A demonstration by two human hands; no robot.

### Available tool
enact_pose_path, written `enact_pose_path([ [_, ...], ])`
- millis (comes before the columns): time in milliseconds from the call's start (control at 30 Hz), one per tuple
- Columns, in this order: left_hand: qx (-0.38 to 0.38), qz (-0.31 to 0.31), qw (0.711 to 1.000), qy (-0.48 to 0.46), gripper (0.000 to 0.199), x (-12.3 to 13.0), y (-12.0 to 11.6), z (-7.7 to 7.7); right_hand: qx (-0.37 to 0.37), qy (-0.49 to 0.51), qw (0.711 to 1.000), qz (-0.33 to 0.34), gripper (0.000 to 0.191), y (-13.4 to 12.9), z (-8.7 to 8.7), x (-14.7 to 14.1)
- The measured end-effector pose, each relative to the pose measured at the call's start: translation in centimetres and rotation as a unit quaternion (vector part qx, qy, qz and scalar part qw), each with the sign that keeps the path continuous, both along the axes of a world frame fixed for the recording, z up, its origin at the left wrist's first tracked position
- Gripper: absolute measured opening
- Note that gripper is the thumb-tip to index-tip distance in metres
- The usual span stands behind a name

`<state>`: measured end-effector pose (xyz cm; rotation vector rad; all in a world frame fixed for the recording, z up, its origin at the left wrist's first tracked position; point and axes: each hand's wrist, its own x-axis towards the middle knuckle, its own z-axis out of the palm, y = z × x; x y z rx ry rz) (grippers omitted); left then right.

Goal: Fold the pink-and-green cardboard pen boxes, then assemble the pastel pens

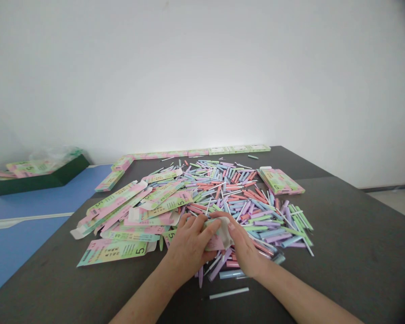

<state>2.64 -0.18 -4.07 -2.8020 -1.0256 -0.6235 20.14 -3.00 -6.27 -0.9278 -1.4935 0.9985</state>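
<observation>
Between both hands is a small pink and green carton (217, 239), its white end flap facing up and to the right. My left hand (193, 240) wraps round the carton from the left, fingers over its top. From the right, my right hand (241, 245) presses its thumb and fingers against the white flap end. Beneath and behind them spreads a heap of pastel pens (243, 207) in purple, green, blue and red. To the left lies a loose pile of similar flat cartons (160, 204), several with flaps sticking out. What the carton holds is hidden.
A white-barrelled pen (228, 293) lies near the front edge. Cartons (199, 152) line the table's back edge. More cartons (281, 181) are stacked at the right. A dark green tray (43, 182) with packaging stands on a blue surface at the left.
</observation>
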Motion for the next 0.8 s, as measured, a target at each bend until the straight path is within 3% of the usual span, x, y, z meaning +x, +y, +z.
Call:
enact_pose_path([
  [200, 0.014, -0.001, 1.000, -0.002, 0.063, -0.2, 0.1, -0.1, -0.008, 0.026, 0.999, 0.031, 0.044, -0.2, 0.1, 0.0],
  [367, 0.024, -0.003, 1.000, -0.015, 0.065, -0.2, 0.1, -0.2, 0.014, -0.032, 0.999, 0.042, 0.042, -0.5, 1.0, -0.1],
  [600, 0.040, 0.000, 0.998, -0.040, 0.067, 0.1, 0.1, -0.8, 0.028, -0.089, 0.995, -0.042, 0.038, -0.4, 0.2, -0.8],
  [800, 0.039, 0.017, 0.999, -0.021, 0.063, 0.3, -0.1, -0.7, 0.037, -0.081, 0.994, -0.062, 0.040, -0.1, 1.0, -1.1],
])
